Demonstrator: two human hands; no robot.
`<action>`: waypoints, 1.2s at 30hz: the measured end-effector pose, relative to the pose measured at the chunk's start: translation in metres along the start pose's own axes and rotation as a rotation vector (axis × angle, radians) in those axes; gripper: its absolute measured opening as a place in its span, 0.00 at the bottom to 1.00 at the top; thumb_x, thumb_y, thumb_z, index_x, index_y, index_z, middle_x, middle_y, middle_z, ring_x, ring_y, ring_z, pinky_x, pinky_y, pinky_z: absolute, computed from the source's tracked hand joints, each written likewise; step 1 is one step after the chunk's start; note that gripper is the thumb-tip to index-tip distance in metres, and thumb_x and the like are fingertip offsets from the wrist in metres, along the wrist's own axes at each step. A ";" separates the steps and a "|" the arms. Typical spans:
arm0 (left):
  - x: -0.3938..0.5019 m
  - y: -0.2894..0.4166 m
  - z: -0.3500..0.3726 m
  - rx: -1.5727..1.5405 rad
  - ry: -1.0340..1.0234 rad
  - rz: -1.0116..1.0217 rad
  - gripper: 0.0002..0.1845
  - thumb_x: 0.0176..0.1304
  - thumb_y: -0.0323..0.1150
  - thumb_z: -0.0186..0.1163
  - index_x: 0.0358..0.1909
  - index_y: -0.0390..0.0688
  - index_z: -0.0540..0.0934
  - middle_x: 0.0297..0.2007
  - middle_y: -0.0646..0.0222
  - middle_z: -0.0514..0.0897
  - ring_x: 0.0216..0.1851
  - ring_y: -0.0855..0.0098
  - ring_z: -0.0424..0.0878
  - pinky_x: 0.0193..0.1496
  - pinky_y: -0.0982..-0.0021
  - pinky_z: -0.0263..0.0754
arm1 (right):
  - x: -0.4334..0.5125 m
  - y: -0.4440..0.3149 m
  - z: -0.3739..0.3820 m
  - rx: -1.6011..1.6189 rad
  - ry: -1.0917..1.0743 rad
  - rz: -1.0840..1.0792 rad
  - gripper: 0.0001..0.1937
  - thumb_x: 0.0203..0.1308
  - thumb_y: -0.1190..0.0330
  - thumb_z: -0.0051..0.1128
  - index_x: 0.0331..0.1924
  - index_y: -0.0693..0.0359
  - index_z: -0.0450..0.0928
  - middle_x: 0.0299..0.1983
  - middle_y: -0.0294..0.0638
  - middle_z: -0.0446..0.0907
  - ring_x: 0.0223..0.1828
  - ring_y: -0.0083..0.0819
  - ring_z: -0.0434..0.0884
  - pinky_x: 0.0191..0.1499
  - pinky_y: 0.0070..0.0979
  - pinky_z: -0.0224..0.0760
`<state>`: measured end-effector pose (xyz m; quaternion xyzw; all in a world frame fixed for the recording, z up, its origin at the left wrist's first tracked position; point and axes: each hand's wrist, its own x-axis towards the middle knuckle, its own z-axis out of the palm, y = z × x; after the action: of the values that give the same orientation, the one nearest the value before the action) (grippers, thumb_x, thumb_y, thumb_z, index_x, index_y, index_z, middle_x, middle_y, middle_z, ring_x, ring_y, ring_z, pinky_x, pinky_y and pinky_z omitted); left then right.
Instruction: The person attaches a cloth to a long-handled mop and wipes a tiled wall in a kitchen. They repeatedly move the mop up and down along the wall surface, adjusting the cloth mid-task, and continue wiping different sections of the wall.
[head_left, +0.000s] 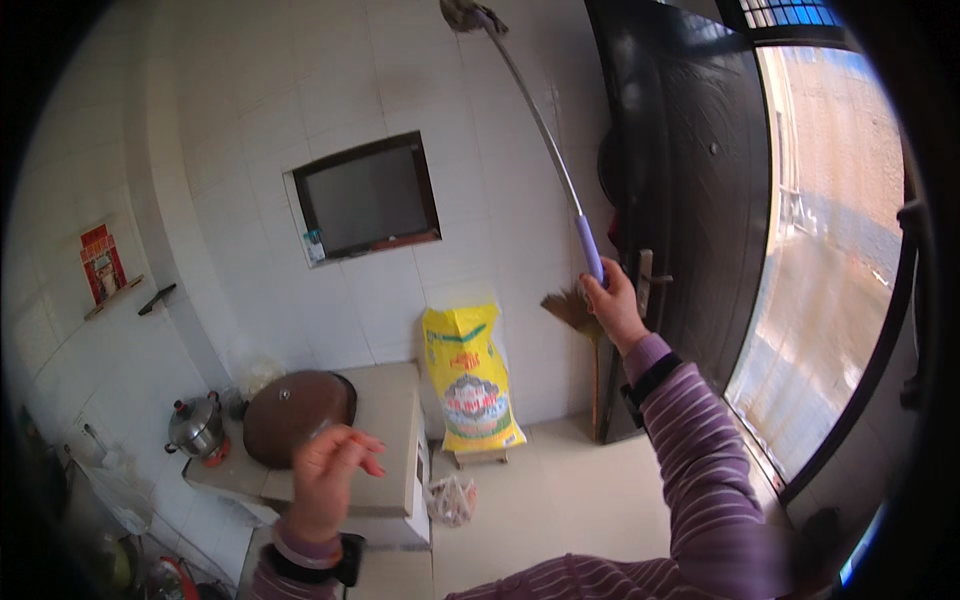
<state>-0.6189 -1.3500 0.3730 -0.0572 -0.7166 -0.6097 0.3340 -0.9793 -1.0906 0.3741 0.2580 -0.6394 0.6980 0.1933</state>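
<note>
My right hand (613, 301) is closed around the purple grip of a long-handled mop or duster (541, 129). Its metal pole slants up and to the left, and a bundled grey-brown head shows at the top edge of the view, against the tiled wall. My left hand (330, 472) is raised with bent fingers in front of a tiled counter, near a large brown lid (289, 416); whether its fingers touch one another is unclear, and I see nothing held in it. Both wrists wear dark bands over purple striped sleeves.
A yellow printed sack (472, 382) stands on a low support by the wall, with a plastic bag (451, 501) on the floor nearby. A broom (574, 309) leans bristles-up beside the dark open door (690, 195). A steel pot (196, 427) sits on the counter's left.
</note>
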 end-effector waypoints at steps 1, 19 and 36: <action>0.012 -0.018 0.006 -0.053 0.002 -0.012 0.09 0.65 0.26 0.48 0.33 0.34 0.78 0.32 0.61 0.82 0.26 0.75 0.78 0.34 0.73 0.75 | 0.019 0.019 0.012 -0.004 0.023 -0.056 0.17 0.60 0.67 0.59 0.51 0.64 0.70 0.24 0.32 0.72 0.20 0.17 0.71 0.21 0.18 0.64; 0.222 -0.211 -0.005 -0.131 0.400 -0.124 0.11 0.68 0.38 0.51 0.37 0.40 0.76 0.30 0.67 0.80 0.25 0.77 0.74 0.28 0.76 0.70 | 0.250 0.209 0.068 -0.309 0.309 -0.379 0.18 0.64 0.68 0.51 0.58 0.51 0.69 0.25 0.42 0.77 0.22 0.30 0.76 0.29 0.25 0.71; 0.340 -0.311 -0.014 -0.381 0.237 -0.186 0.10 0.67 0.34 0.50 0.35 0.38 0.76 0.27 0.68 0.78 0.27 0.75 0.76 0.28 0.73 0.72 | 0.368 0.223 0.097 -0.281 0.209 -0.027 0.22 0.66 0.67 0.47 0.64 0.42 0.63 0.39 0.48 0.81 0.36 0.40 0.82 0.39 0.32 0.75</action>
<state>-1.0274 -1.5515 0.3002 0.0191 -0.5468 -0.7644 0.3411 -1.3935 -1.2331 0.4254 0.1633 -0.7035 0.6222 0.3022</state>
